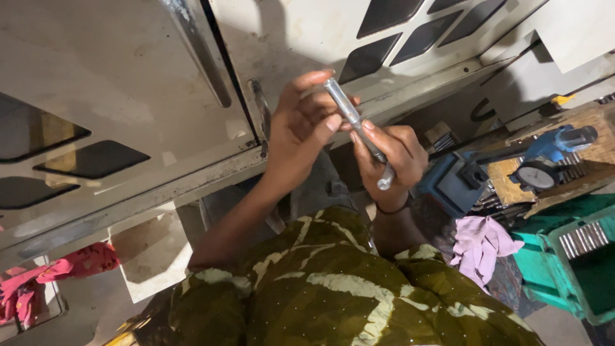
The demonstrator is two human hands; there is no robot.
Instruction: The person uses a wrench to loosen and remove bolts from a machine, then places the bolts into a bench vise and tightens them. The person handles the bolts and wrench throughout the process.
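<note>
Both hands hold a slim silver metal rod [351, 115] in front of my chest, tilted from upper left to lower right. My left hand [298, 131] pinches its upper end between thumb and fingers. My right hand [392, 157], with a dark band at the wrist, is wrapped around the lower part, and the rod's rounded tip [385, 184] sticks out below the palm. My olive patterned shirt [333, 288] fills the bottom of the view.
Pale machine doors [122, 83] with dark windows and a long metal handle [195, 51] stand behind the hands. At the right are a blue stand with a dial gauge [537, 174], a pink cloth [482, 247] and a green crate [570, 256] holding several metal rods. A red cloth [61, 269] lies at the left.
</note>
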